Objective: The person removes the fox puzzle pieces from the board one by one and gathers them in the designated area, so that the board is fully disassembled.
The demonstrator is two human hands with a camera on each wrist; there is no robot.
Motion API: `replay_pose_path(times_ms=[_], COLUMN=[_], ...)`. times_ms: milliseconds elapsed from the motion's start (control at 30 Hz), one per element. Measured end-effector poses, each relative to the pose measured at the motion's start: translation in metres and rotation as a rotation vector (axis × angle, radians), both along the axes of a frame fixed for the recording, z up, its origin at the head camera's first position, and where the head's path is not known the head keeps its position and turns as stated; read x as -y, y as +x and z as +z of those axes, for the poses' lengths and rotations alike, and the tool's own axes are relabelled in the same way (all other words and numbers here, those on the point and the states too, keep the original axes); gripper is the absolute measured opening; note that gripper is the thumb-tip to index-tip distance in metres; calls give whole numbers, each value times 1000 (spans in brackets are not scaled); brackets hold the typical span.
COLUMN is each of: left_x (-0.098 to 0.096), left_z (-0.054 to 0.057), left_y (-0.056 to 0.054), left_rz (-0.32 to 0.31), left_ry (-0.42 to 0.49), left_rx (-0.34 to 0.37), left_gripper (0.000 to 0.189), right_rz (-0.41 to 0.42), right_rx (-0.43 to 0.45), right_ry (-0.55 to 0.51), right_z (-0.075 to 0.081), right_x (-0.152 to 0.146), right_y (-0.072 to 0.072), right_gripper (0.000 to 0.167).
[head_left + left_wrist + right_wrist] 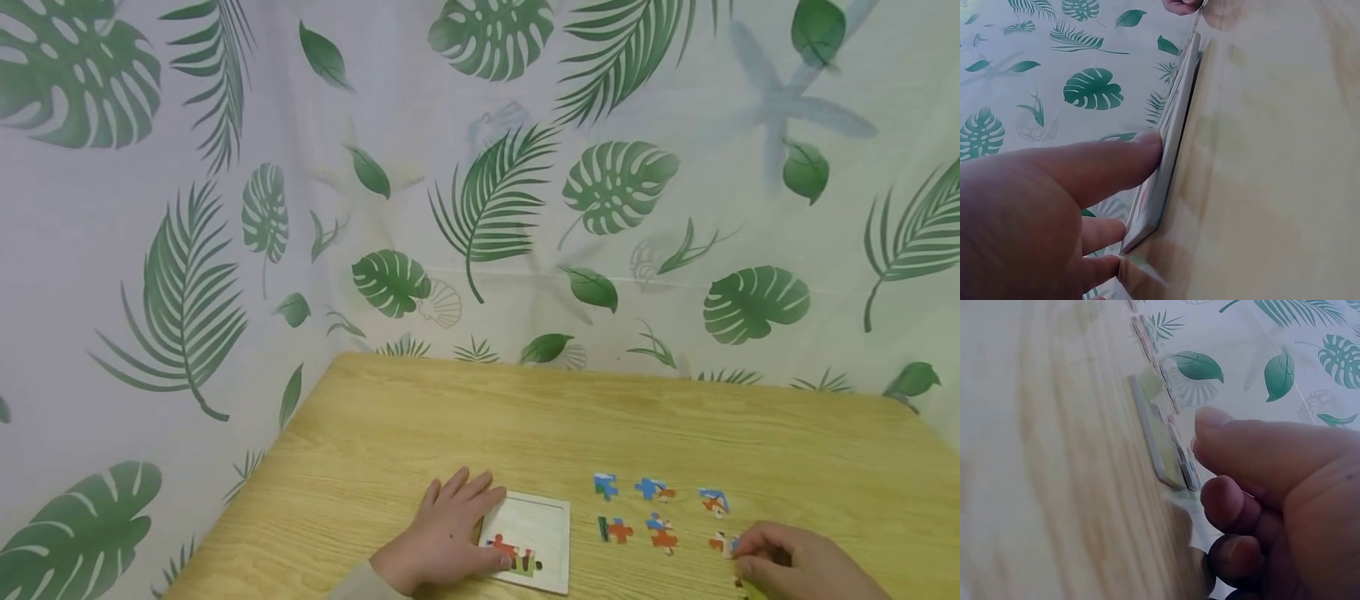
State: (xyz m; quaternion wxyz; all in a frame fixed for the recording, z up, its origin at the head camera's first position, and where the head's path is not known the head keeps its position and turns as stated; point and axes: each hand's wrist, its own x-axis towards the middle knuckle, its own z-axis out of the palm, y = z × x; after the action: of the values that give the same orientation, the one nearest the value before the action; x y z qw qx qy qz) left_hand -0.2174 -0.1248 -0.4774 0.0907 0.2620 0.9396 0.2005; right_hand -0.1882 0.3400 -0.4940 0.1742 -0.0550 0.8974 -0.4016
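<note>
A white puzzle tray (536,518) lies on the wooden table (525,417), with a few red and green pieces (513,554) fitted in its near part. My left hand (442,537) rests flat on the tray's left edge, fingers straight; in the left wrist view the fingertips (1147,147) press against the tray's rim (1175,125). My right hand (802,571) is at the table's near right, fingers curled, pinching a small puzzle piece (722,543). Seen from the right wrist, that hand (1272,481) touches the edge of the piece (1188,472).
Several loose jigsaw pieces lie in two rows right of the tray, among them a blue one (605,485) and a red one (617,529). A greenish piece (1155,434) lies by my right hand. A leaf-print curtain (480,208) hangs round the table's far and left sides.
</note>
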Motion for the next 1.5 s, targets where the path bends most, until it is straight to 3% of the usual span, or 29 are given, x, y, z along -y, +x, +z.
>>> replay_pose_path(times_ms=[167,433,933,1300,1500], left_x=[1,6,8,7,6], left_z=[0,0,-1,0,1], left_y=[0,-3,-4,-1,-2], left_rz=[-7,-27,-38,-29,-24], left_ry=[13,67,73,74,83], left_rx=[26,74,90,94,95], left_gripper=[87,87,89,89,89], right_rz=[-7,94,233,280,298], right_rx=[-46,-180,-255,-348,-316], right_ry=[47,13,-191,-209,-212], right_z=[8,18,15,13,12], right_x=[7,31,88,127,154], right_y=[3,10,12,9,4], right_gripper=[29,25,16,13,17])
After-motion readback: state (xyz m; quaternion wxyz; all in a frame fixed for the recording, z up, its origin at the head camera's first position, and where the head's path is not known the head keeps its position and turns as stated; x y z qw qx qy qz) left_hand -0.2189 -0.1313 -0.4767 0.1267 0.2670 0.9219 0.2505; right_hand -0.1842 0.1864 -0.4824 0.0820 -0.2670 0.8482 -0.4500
